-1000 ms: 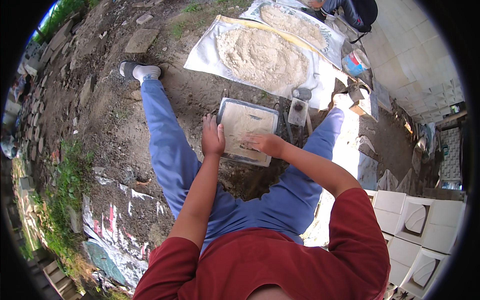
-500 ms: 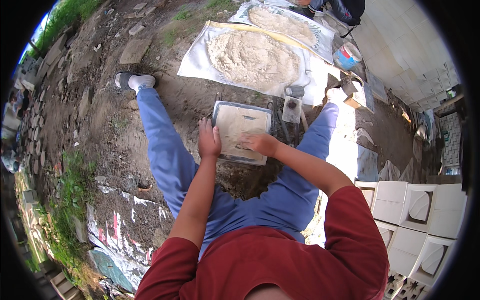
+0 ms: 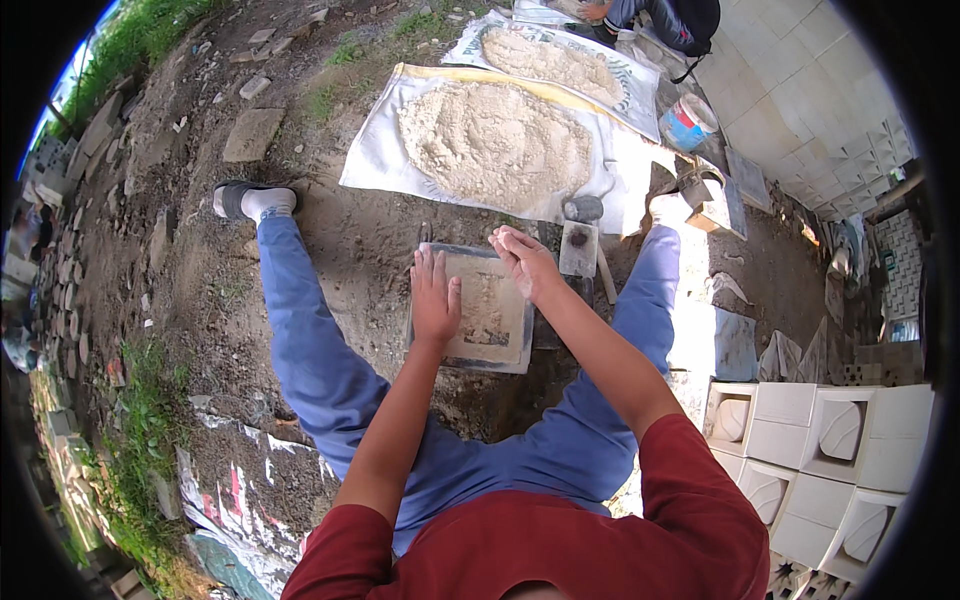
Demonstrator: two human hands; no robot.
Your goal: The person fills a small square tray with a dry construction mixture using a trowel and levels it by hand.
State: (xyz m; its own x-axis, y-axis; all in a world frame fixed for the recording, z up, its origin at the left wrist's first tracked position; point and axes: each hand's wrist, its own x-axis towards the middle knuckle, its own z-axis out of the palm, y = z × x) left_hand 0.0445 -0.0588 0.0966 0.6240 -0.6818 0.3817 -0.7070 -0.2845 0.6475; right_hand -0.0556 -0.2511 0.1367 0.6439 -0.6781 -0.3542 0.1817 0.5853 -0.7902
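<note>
A square, shallow metal mould (image 3: 527,345) lies on the dirt between my legs, with pale powder (image 3: 485,300) spread inside it. Darker patches show through the powder near its lower part. My left hand (image 3: 435,298) lies flat over the mould's left edge, its fingers stretched out. Above the mould's upper right corner, my right hand (image 3: 525,262) is raised with fingers curled together; whatever they hold, if anything, is hidden. Just right of the mould sit a small grey block (image 3: 579,248) with a dark spot and a dark rounded mallet head (image 3: 583,208).
Ahead, two white sacks (image 3: 370,160) carry heaps of pale powder (image 3: 495,140). A paint bucket (image 3: 688,123) stands at the far right, near a seated person (image 3: 665,20). Stacked pale patterned blocks (image 3: 780,415) rise on my right. A flat stone (image 3: 253,135) lies at the left.
My right hand has come up off the powder toward the mould's far right corner, its fingers now curled. The powder surface looks patchier. My left hand remains at the mould's left edge.
</note>
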